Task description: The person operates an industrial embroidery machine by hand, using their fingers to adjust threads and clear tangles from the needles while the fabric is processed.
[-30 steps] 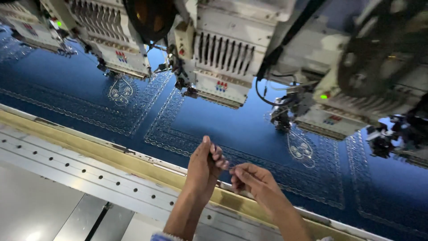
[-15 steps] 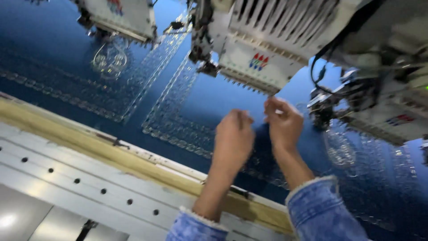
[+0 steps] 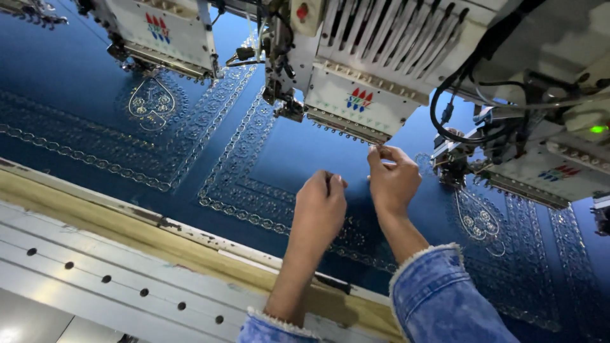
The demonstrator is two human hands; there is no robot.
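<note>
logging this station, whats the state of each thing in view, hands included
left hand: fingers curled shut, raised over the fabric
right hand: fingertips pinched at the needle row, thread too fine to see
middle embroidery head: over plain blue cloth
blue fabric: stretched flat, partly embroidered
green light: lit

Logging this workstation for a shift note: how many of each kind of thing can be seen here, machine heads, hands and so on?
Embroidery machine heads: 3
Hands: 2, left hand and right hand, raised at the middle head's needle row
Blue embroidered fabric: 1
Wooden frame rail: 1
Metal table edge with holes: 1
Total: 8
</note>
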